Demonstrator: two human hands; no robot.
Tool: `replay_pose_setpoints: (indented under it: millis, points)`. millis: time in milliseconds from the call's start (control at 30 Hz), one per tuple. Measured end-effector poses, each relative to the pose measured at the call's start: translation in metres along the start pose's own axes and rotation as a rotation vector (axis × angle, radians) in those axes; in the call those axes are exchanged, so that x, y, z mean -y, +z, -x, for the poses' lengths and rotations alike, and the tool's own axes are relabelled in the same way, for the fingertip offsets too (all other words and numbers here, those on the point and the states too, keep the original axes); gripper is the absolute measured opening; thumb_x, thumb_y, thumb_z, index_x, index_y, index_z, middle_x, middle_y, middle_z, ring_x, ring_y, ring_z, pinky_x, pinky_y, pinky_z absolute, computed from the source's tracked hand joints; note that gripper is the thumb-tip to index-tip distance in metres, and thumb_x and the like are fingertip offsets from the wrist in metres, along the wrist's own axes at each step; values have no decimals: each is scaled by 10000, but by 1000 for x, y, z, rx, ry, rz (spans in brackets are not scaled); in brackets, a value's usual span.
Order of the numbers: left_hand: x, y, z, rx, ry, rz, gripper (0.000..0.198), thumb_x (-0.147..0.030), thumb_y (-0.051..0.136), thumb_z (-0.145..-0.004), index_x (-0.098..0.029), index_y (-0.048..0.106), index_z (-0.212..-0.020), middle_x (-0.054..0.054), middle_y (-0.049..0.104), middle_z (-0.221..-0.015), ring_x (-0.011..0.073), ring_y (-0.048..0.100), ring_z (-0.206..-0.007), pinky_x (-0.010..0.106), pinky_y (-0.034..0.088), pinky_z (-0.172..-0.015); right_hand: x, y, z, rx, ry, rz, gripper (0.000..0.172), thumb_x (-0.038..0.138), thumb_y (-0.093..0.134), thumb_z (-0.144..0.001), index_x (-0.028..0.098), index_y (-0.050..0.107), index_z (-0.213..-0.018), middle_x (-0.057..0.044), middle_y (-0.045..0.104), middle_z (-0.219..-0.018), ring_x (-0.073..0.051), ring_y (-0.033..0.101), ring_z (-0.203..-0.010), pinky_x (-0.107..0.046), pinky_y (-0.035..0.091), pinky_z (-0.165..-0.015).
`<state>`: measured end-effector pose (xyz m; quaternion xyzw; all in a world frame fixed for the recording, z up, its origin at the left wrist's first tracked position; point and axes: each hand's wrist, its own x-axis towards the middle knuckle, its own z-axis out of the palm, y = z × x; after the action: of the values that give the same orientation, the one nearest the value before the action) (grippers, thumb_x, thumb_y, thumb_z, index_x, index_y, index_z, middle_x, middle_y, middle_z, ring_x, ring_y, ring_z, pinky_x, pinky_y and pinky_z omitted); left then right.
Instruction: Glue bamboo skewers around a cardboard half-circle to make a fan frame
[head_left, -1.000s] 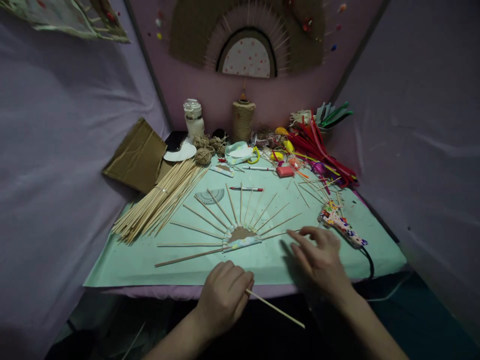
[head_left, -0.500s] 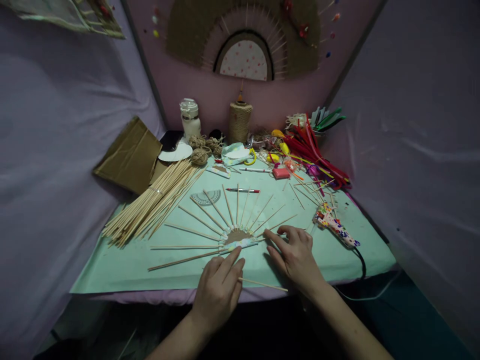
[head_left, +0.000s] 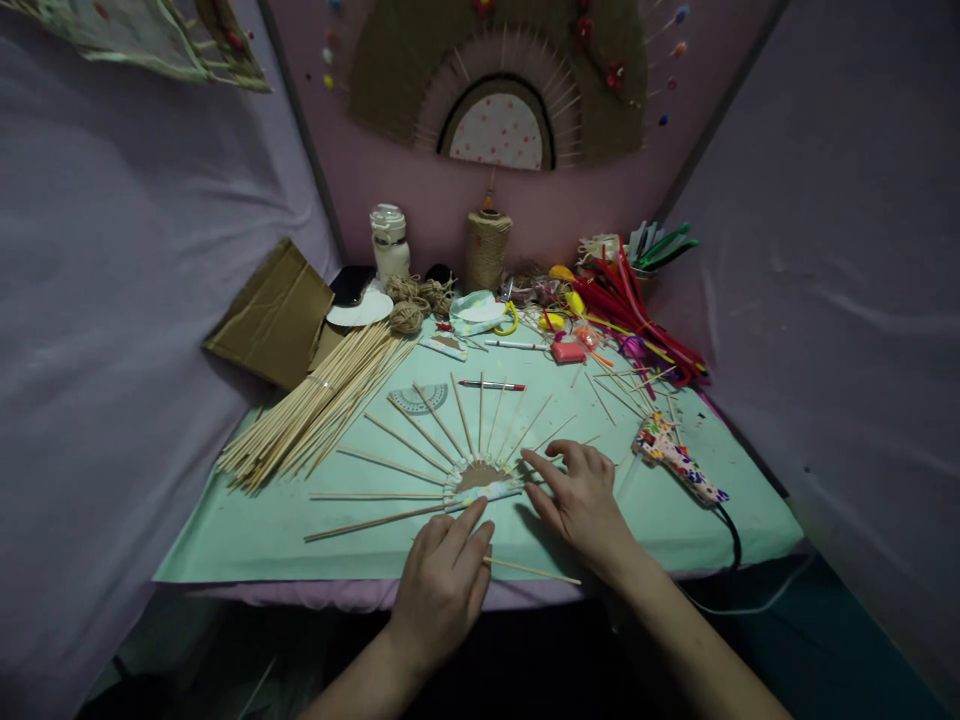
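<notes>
A half-round cardboard piece (head_left: pixel 480 478) with a pale patterned rim lies near the table's front, thin wooden sticks (head_left: pixel 405 464) fanning out from its curved side. My left hand (head_left: pixel 442 575) rests at its straight edge, index finger stretched onto the rim. A loose stick (head_left: pixel 534 571) passes beneath that hand; whether the hidden fingers grip it I cannot tell. Beside the fan's right end, my right hand (head_left: pixel 581 500) hovers with thumb and index finger apart, close to the rightmost sticks. Behind the fan lie a clear protractor (head_left: pixel 418 400) and a red-and-silver pen (head_left: pixel 492 386).
At left, a bundle of sticks (head_left: pixel 319 395) lies by folded cardboard (head_left: pixel 270 315). A flower-patterned glue gun (head_left: pixel 679 460) with a black cord rests at right. Twine balls (head_left: pixel 406 318), a twine spool (head_left: pixel 487 250), a white bottle (head_left: pixel 390 245) and red pipe cleaners (head_left: pixel 637 310) stand behind.
My right index finger has lifted slightly and drawn back from the stick by the fan's right end. My left hand stays at the straight edge. The whole view has shifted a little.
</notes>
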<state>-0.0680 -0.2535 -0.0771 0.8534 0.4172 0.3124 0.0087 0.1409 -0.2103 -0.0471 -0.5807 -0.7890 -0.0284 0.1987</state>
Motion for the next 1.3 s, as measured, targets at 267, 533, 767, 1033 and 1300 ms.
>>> replay_pose_setpoints:
  millis: [267, 533, 767, 1033, 1300]
  points:
    - [1, 1, 0, -20, -1, 21, 270, -97, 497, -864, -114, 604, -1111, 131, 577, -1277, 219, 506, -864, 377, 454, -782, 7, 2, -13, 63, -7, -16, 331, 421, 453, -926, 266, 640, -1151, -112, 532, -1085, -270, 448, -1018, -450, 302, -884]
    - [0, 1, 0, -28, -8, 31, 263, -99, 506, -859, -114, 610, -1099, 117, 575, -1281, 212, 500, -850, 374, 454, -777, 12, 4, -23, 109, -47, -9, 327, 432, 465, -919, 292, 629, -1165, -108, 526, -1118, -274, 438, -1036, -445, 293, -890]
    - [0, 2, 1, -26, -14, 33, 257, -101, 519, -855, -109, 611, -1095, 109, 566, -1296, 215, 483, -859, 376, 454, -780, 18, 5, -32, 117, -82, -18, 349, 439, 477, -915, 302, 596, -1212, -101, 528, -1115, -268, 434, -1033, -439, 286, -894]
    - [0, 3, 3, -15, -25, 32, 262, -109, 517, -853, -120, 604, -1100, 101, 560, -1302, 224, 489, -869, 381, 455, -766, 23, 4, -39, 123, -108, -41, 349, 431, 457, -925, 289, 585, -1217, -107, 525, -1118, -269, 425, -1045, -433, 284, -886]
    - [0, 4, 4, -18, -21, 31, 256, -120, 520, -858, -116, 601, -1100, 115, 576, -1267, 231, 485, -866, 390, 461, -757, 29, 6, -48, 124, -126, -38, 319, 429, 451, -930, 302, 611, -1174, -99, 525, -1136, -262, 431, -1040, -429, 283, -885]
